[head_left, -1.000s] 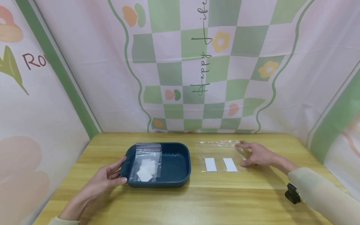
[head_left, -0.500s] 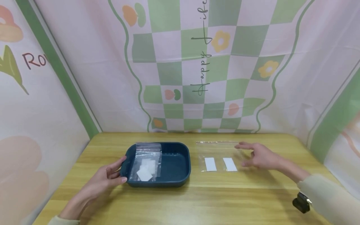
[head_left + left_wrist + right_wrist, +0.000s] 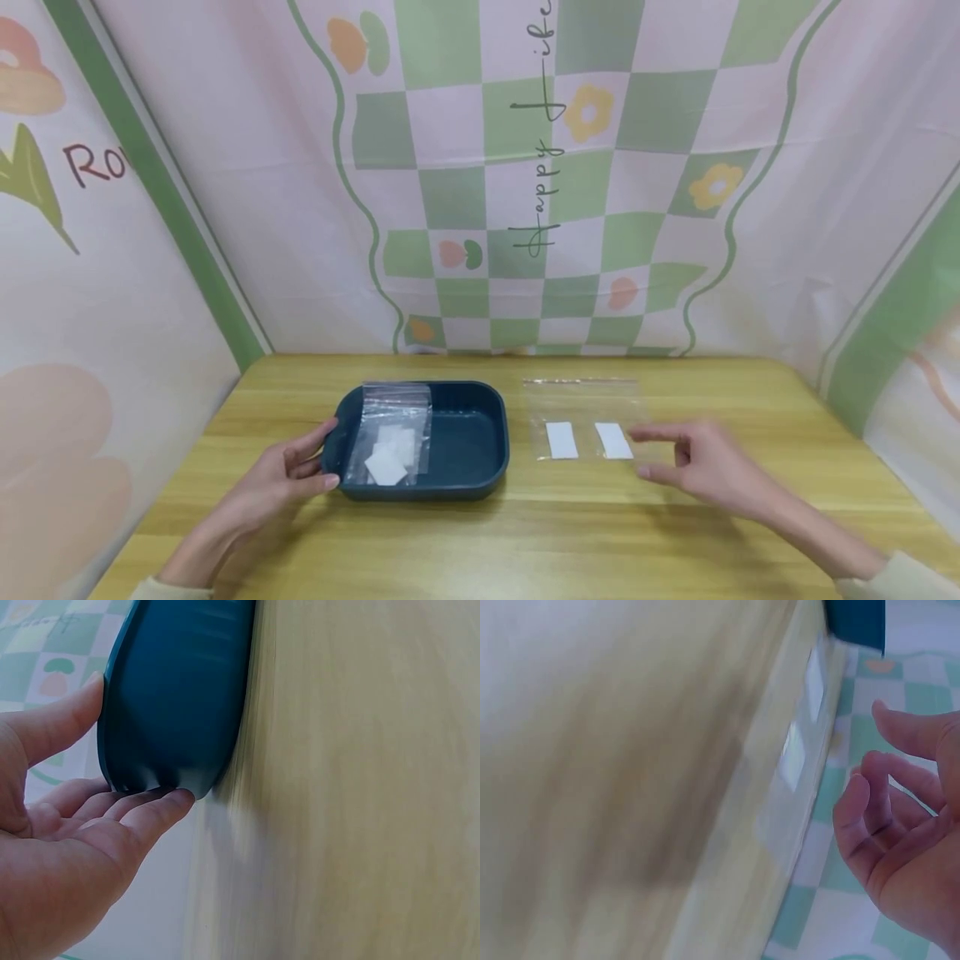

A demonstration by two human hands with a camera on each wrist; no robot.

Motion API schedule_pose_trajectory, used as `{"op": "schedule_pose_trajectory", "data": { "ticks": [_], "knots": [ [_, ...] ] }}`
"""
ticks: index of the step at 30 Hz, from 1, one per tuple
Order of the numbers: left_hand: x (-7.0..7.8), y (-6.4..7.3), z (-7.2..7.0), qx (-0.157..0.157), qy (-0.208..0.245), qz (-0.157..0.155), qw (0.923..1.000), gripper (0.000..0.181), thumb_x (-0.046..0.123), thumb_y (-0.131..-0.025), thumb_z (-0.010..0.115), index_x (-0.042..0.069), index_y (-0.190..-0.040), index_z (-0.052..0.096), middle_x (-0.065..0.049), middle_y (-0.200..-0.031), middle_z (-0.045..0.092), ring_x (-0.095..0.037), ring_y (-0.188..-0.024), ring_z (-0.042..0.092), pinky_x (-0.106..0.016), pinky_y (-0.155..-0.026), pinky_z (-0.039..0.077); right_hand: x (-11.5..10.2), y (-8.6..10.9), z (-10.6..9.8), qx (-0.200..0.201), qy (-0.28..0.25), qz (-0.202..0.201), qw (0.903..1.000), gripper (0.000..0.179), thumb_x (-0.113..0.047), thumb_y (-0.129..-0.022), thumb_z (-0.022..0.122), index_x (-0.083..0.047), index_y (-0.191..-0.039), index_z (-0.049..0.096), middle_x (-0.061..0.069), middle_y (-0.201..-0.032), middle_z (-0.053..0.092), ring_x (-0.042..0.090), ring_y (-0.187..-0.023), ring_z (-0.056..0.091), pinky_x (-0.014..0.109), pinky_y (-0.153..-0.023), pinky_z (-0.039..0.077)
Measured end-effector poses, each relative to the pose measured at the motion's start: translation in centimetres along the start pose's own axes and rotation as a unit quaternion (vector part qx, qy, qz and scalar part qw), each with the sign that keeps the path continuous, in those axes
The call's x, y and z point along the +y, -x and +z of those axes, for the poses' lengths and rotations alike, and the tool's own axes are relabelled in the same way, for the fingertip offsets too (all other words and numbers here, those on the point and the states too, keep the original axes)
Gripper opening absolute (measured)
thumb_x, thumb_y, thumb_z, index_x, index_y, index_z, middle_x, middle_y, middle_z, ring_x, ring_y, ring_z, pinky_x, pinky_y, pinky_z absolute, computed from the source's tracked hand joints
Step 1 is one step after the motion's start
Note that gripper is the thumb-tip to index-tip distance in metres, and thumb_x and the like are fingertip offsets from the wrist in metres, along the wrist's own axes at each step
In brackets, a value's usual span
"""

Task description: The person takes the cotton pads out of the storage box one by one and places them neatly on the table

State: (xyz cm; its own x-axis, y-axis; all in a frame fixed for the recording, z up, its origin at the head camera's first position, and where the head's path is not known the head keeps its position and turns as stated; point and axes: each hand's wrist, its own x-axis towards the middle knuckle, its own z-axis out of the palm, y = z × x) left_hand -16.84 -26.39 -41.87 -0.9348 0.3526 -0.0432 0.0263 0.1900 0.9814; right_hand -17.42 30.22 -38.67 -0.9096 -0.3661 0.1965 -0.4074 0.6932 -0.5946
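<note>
Head view: left hand (image 3: 277, 477), grip clamped on dark-blue rectangular tray (image 3: 465, 446); right hand (image 3: 712, 471), grip apart, near flat clear plastic bag (image 3: 585, 402).

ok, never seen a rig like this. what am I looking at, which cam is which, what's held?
No robot here: these are a person's two bare hands. The wide picture comes from a head camera looking forward and down; each close-up comes from a camera on that wrist. On the table stands a blue tray holding bagged white pieces. To its right lies a flat clear bag with two white rectangles; whether they're in or on it, I can't tell. The left hand holds the tray's left end. The right hand, beside the bag, holds nothing.
</note>
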Motion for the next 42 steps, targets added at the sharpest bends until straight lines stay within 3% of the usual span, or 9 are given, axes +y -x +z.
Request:
{"op": "schedule_pose_trajectory", "data": {
  "ticks": [3,14,21,28,36,42],
  "knots": [
    [0.0,0.0,0.0,0.003,-0.001,0.0,1.0,0.087,0.007,-0.097,0.077,-0.006,-0.164,0.022,-0.027,-0.168,0.014,-0.057,-0.144,0.031,-0.03,-0.105,0.049,-0.8,0.8,0.8,-0.001,-0.022,-0.009,0.9997,0.042,-0.016,-0.087,0.087,-0.004,-0.125,0.076,0.008,-0.109,0.078,0.0,-0.048,0.041,0.024,-0.039,0.039],
    [-0.1,0.0,0.1,0.002,0.002,0.0,1.0,0.085,0.005,-0.097,0.075,-0.005,-0.164,0.022,-0.027,-0.168,0.014,-0.057,-0.145,0.029,-0.029,-0.105,0.048,-3.7,1.6,3.0,0.046,-0.05,-0.053,0.9963,0.023,-0.009,-0.087,0.086,-0.009,-0.11,0.081,-0.012,-0.089,0.075,0.003,-0.058,0.058,0.024,-0.044,0.046],
    [-0.1,0.0,0.1,0.002,-0.001,0.0,1.0,0.086,0.007,-0.097,0.076,-0.005,-0.164,0.023,-0.028,-0.168,0.014,-0.057,-0.144,0.03,-0.029,-0.105,0.049,-7.2,0.8,3.7,0.031,-0.086,-0.03,0.9954,0.018,-0.014,-0.091,0.084,-0.016,-0.109,0.081,-0.015,-0.089,0.074,0.005,-0.064,0.06,0.025,-0.048,0.05],
    [-0.2,0.0,0.0,0.001,0.006,-0.003,1.0,0.085,0.005,-0.097,0.075,-0.005,-0.164,0.023,-0.028,-0.168,0.014,-0.057,-0.144,0.029,-0.03,-0.105,0.049,-9.8,-1.5,4.8,0.018,-0.078,-0.041,0.996,0.012,-0.018,-0.094,0.082,-0.022,-0.105,0.082,-0.018,-0.09,0.074,0.006,-0.069,0.062,0.026,-0.055,0.053],
    [-0.4,-0.1,-0.1,-0.003,0.009,0.006,0.9999,0.087,0.006,-0.097,0.076,-0.006,-0.163,0.022,-0.028,-0.168,0.013,-0.056,-0.144,0.03,-0.028,-0.104,0.049,-12.1,-5.6,6.5,-0.021,-0.086,-0.047,0.995,0.015,-0.015,-0.097,0.078,-0.016,-0.111,0.081,-0.012,-0.091,0.073,0.007,-0.073,0.064,0.028,-0.052,0.053],
    [-0.6,-0.2,-0.2,-0.008,0.011,0.005,0.9999,0.087,0.006,-0.097,0.076,-0.007,-0.164,0.02,-0.028,-0.168,0.012,-0.056,-0.145,0.028,-0.029,-0.105,0.049,-13.8,-8.6,7.9,-0.059,-0.066,-0.057,0.9944,0.017,-0.019,-0.099,0.076,-0.015,-0.115,0.08,-0.011,-0.095,0.075,0.008,-0.075,0.065,0.029,-0.057,0.055]
  ]
}}
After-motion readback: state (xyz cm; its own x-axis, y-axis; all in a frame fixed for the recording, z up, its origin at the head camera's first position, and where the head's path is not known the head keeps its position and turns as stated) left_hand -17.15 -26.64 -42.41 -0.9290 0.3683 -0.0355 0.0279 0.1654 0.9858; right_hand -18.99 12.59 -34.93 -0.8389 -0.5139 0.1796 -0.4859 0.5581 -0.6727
